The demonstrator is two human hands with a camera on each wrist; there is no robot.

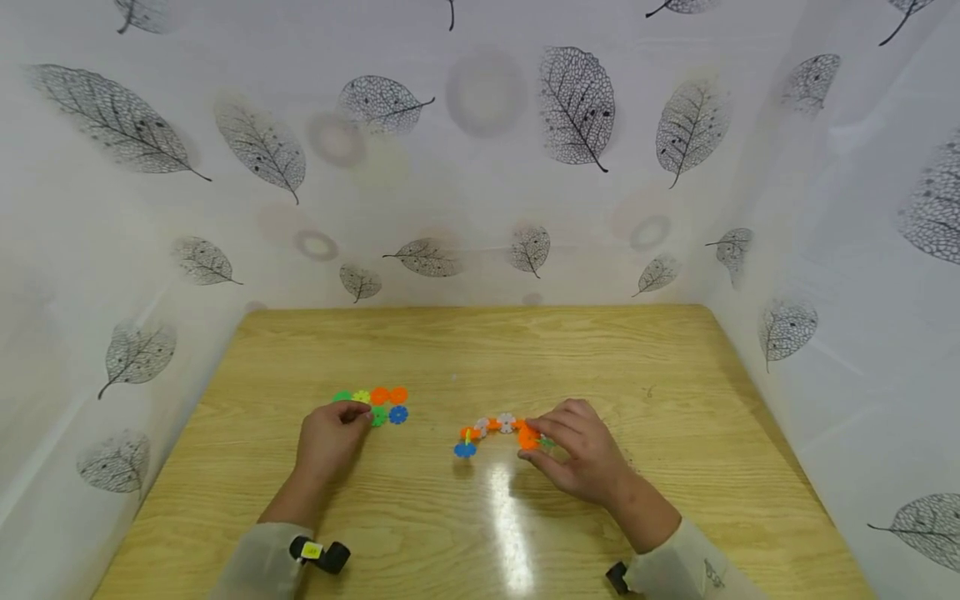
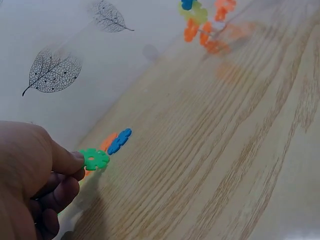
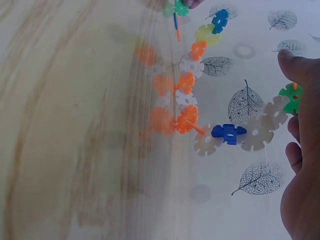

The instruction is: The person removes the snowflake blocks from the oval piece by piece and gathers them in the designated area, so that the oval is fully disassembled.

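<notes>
My left hand [image 1: 333, 433] pinches a green snowflake-shaped plastic disc [image 2: 95, 159] between thumb and fingertips, at the near side of a small group of loose discs. My right hand [image 1: 581, 454] holds one end of a chain of interlocked discs, with its thumb and fingers around a green disc [image 3: 290, 98]. White discs [image 3: 257, 132], a dark blue disc [image 3: 229, 134] and an orange disc [image 3: 187, 120] follow along the chain. Its far end has a yellow disc [image 3: 207, 35] and a blue disc [image 1: 465, 450]. My right fingers partly hide the chain in the head view.
Loose orange discs [image 1: 399, 395], a yellow disc [image 1: 362, 397] and a blue disc [image 1: 398, 414] lie flat beside my left hand. The wood-grain table [image 1: 600, 358] is glossy. A white leaf-print curtain [image 1: 480, 183] surrounds its back and sides.
</notes>
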